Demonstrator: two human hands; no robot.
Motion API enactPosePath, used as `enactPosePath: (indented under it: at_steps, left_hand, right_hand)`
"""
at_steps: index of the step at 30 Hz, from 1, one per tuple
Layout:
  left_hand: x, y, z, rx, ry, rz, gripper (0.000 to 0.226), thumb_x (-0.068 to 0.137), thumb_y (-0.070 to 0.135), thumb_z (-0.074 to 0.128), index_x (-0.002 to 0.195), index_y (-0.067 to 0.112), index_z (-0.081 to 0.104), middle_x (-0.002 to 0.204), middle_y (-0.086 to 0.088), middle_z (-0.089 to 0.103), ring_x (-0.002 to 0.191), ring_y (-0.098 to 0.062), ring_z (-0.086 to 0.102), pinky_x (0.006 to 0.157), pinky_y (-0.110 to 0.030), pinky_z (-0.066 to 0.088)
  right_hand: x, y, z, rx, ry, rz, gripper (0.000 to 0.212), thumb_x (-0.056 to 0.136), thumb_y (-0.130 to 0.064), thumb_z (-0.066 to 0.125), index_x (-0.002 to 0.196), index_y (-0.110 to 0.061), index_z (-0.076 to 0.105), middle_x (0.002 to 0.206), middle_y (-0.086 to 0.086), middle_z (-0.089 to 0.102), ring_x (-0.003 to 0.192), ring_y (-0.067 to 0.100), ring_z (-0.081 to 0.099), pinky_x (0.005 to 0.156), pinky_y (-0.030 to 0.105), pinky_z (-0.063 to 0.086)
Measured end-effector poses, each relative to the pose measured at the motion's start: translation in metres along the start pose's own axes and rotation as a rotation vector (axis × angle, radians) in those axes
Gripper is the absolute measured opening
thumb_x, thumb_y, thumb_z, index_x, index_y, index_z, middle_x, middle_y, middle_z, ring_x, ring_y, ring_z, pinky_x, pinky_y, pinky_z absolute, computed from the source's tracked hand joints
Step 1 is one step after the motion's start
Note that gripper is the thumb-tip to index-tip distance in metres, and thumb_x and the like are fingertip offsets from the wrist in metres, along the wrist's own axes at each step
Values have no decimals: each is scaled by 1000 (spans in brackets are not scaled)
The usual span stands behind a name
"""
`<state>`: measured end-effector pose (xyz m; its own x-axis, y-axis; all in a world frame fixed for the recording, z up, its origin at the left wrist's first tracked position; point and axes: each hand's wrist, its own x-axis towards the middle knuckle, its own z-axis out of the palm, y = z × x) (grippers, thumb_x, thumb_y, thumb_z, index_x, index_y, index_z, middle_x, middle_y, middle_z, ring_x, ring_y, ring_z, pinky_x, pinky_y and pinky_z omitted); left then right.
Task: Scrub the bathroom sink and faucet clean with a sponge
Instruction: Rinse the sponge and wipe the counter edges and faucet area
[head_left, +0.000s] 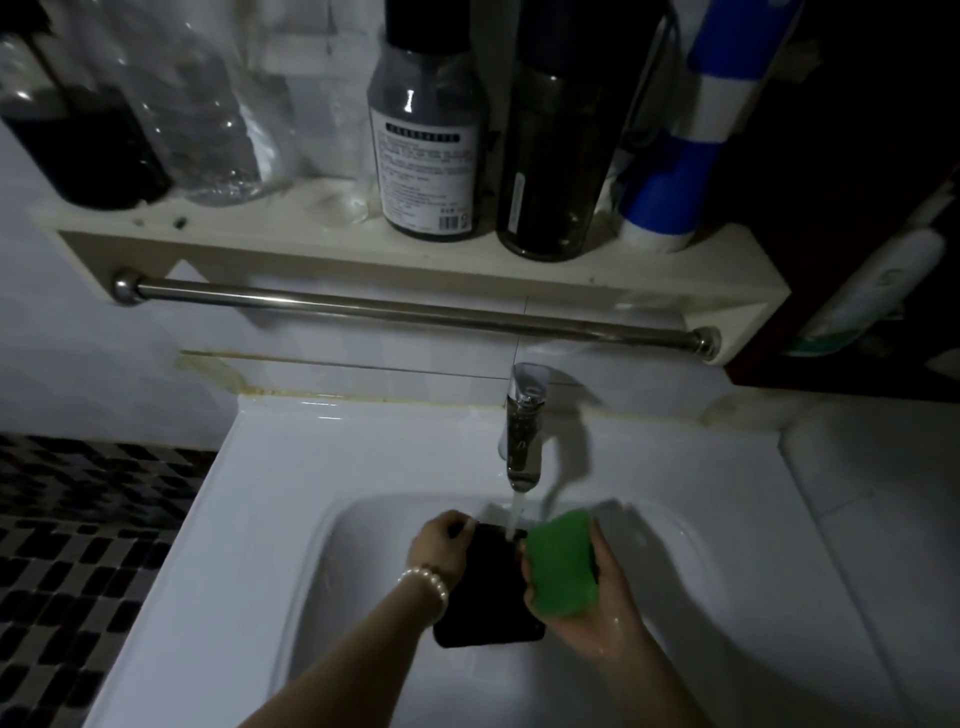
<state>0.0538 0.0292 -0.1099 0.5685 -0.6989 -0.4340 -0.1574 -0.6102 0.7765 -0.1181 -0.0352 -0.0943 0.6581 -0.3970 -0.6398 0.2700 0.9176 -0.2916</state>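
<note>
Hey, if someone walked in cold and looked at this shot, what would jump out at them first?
The bright green sponge in the right hand, over the white sink basin, beside the water running from the chrome faucet. Next, the left hand gripping a flat black object under that stream. Above, dark bottles crowd a cream shelf.

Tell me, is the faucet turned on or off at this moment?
On. A stream of water falls from the spout of the faucet into the sink, landing between the two hands.
</note>
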Motion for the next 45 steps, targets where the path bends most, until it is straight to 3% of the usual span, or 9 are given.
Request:
enactPosePath:
  at_steps: [5,11,17,23,28,32,36,41,45]
  left_hand:
    - [13,41,37,82,-117,-1,29,86,38,61,81,11,67,89,-12,70,83,-25,64,69,-26,44]
    - [24,60,52,356,-185,101,28,83,40,64,92,14,71,95,-4,69,83,-18,62,70,-23,47]
    - [17,15,1,218,-134,-67,30,74,38,76,64,11,69,63,-3,63,60,-16,55,58,-22,42]
    - [-7,-24,-50,-62,-64,-179,36,79,32,72,61,1,71,58,-11,65,52,-18,56,56,-23,44]
    - [-30,-50,-55,-291,34,-309,35,82,33,69,57,9,73,57,-1,70,60,-14,63,59,-21,47]
    - [-43,-69,-42,-387,2,-428,34,84,36,66,64,9,74,60,1,71,64,-17,64,60,-22,46]
    - [-49,-71,-38,-437,-41,-485,35,85,40,62,71,11,76,70,-7,73,71,-22,66,66,-24,48]
    - [-42,-58,-39,-408,-58,-446,35,85,42,62,68,15,76,71,-4,73,74,-20,67,67,-23,49]
    - [-34,-47,-32,-356,-56,-350,35,83,38,66,60,12,75,67,-4,73,63,-14,66,62,-20,52]
  right_hand:
    - [-21,-17,-6,2,38,-47,77,18,-34,98,86,-6,75,87,11,71,71,26,70,69,32,56]
    - [-21,-23,-6,76,168,-19,46,87,-44,48,100,-4,67,96,19,71,90,33,66,78,43,45]
    - [11,-7,24,88,129,26,31,74,-25,63,91,0,67,88,22,65,81,37,61,71,42,53]
    - [49,4,53,204,76,-5,69,77,-69,54,87,-3,68,93,18,65,83,33,63,73,36,51]
    - [62,9,61,280,27,13,40,93,-34,50,87,3,64,83,14,65,63,23,64,47,23,53]
    - [57,9,64,287,31,-8,17,77,0,55,70,7,69,72,20,67,50,26,64,39,21,51]
    - [50,3,61,165,38,10,8,68,0,59,73,-5,63,59,7,58,34,8,45,29,11,29]
    - [51,-6,70,-146,239,56,50,94,-12,39,46,-18,47,36,-7,31,23,5,23,25,10,11]
    - [51,-6,77,-271,444,-22,44,90,-14,36,47,-21,26,36,-6,23,23,8,16,34,4,12]
